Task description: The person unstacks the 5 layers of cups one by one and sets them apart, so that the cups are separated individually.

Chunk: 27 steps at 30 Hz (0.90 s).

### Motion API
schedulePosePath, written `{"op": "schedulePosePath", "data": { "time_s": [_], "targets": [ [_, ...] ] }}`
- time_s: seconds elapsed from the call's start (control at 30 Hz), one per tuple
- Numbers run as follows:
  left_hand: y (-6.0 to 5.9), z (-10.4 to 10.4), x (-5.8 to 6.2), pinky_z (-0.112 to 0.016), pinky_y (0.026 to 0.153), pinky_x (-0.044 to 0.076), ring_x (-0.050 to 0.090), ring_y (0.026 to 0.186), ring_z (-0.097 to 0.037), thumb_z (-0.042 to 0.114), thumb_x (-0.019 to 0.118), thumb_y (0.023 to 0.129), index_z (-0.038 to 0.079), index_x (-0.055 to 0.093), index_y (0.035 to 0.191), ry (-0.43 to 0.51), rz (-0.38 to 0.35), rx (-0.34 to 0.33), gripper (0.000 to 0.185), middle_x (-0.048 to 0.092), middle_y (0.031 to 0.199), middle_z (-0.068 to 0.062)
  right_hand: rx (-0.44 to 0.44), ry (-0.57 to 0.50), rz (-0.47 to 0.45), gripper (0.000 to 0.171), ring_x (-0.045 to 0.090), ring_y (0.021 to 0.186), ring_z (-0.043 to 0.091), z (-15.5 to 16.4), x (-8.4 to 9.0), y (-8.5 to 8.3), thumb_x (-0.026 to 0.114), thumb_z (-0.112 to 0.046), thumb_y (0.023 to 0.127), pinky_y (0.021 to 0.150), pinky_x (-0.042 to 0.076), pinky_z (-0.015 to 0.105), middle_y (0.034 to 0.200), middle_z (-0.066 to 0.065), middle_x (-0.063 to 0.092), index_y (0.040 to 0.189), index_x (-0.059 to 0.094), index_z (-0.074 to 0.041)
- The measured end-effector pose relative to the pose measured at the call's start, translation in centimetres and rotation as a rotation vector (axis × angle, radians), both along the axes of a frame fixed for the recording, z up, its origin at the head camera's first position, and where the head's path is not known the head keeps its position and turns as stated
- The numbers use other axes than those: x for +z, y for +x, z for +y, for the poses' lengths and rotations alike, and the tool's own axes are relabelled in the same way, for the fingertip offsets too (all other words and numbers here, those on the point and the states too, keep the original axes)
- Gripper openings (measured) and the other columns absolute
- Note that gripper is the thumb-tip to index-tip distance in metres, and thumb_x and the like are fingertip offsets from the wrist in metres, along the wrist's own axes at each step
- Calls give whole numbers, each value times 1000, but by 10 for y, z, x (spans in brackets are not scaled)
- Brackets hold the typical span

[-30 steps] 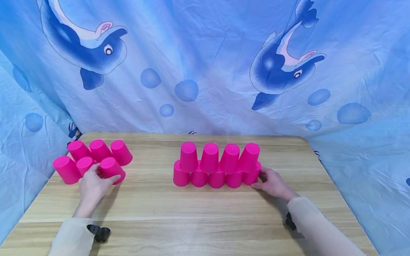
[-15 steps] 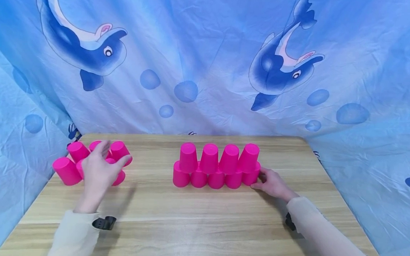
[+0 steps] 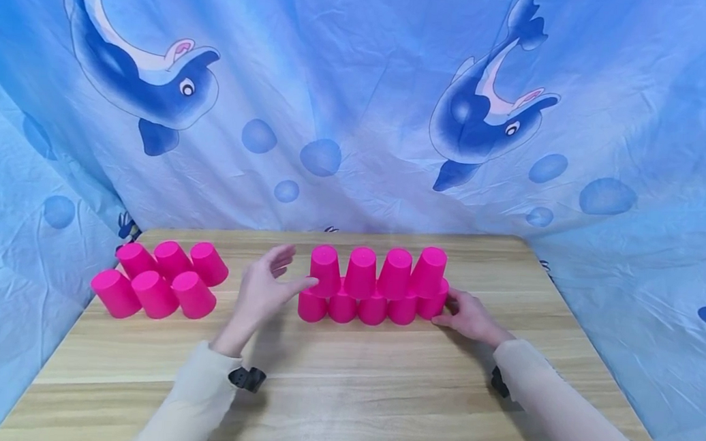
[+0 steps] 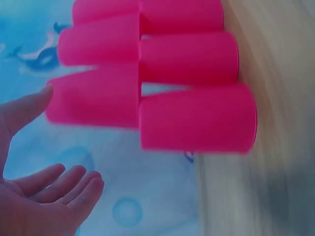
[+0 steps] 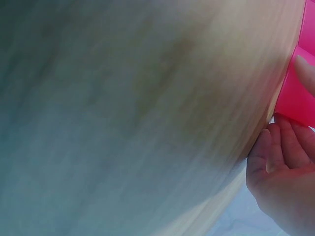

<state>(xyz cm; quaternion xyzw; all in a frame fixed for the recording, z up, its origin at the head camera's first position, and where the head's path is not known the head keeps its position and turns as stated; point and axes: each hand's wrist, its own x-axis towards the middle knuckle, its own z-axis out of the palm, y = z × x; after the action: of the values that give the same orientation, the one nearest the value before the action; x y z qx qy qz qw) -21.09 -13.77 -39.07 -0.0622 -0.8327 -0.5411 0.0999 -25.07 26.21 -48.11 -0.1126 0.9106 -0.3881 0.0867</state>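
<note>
Upside-down pink cups form a two-level wall near the middle of the table, with a lower row (image 3: 373, 309) of several and an upper row (image 3: 361, 273) of several on top. My left hand (image 3: 264, 288) hovers beside the wall's left end, thumb spread away from the fingers and holding nothing. Its thumb is near the leftmost upper cup (image 4: 96, 98); whether they touch I cannot tell. At the opposite end, my right hand (image 3: 471, 316) holds the rightmost lower cup (image 3: 430, 306), its thumb (image 5: 306, 73) in front and its fingers (image 5: 288, 145) round the outer side.
Several more upside-down pink cups (image 3: 154, 294) stand in two rows at the table's left. The wooden table (image 3: 341, 390) ends at a blue dolphin-print curtain (image 3: 360, 112) behind and at both sides.
My left hand has lifted off the left group of cups and moved right, to the wall's left end. That group stays in place. The right hand has not moved.
</note>
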Motion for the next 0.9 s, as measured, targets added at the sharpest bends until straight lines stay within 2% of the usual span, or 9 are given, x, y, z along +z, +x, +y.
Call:
{"op": "schedulePosePath", "data": {
  "time_s": [0.13, 0.33, 0.5, 0.67, 0.9],
  "targets": [
    [-4, 17, -6, -41, 95, 45, 52, 119, -28, 31, 85, 72, 7, 49, 136, -9, -22, -22, 77, 53, 133, -10, -5, 5, 3, 68, 49, 120, 39, 0, 0, 0, 80, -20, 79, 94, 44, 49, 132, 18, 52, 137, 48, -2],
    [-6, 30, -14, -40, 90, 49, 58, 111, -27, 23, 86, 72, 8, 51, 135, -18, 1, -7, 73, 60, 124, -10, 14, 1, 19, 69, 49, 120, 40, -1, -1, 1, 79, -19, 80, 95, 43, 50, 133, 19, 52, 137, 47, 0],
    [-7, 34, -17, -38, 85, 51, 61, 101, -24, 24, 86, 72, 9, 54, 132, -61, 27, 27, 70, 64, 115, -8, 10, 11, 18, 69, 49, 120, 39, 0, -2, 0, 80, -21, 79, 95, 43, 49, 132, 18, 52, 137, 47, -1],
    [-7, 36, -16, -37, 84, 52, 62, 98, -24, 19, 85, 73, 6, 56, 129, -70, 58, 39, 63, 65, 112, -9, 7, 11, 10, 69, 48, 121, 39, 0, -1, 1, 80, -21, 79, 96, 43, 49, 133, 17, 52, 137, 47, -3],
    [-2, 30, -14, -40, 87, 51, 61, 103, -25, 17, 82, 76, 7, 55, 130, -20, 58, 24, 61, 63, 115, -10, -6, 24, 0, 69, 49, 121, 38, -1, -1, 2, 80, -21, 79, 96, 43, 49, 133, 17, 52, 137, 48, -3]
  ]
}}
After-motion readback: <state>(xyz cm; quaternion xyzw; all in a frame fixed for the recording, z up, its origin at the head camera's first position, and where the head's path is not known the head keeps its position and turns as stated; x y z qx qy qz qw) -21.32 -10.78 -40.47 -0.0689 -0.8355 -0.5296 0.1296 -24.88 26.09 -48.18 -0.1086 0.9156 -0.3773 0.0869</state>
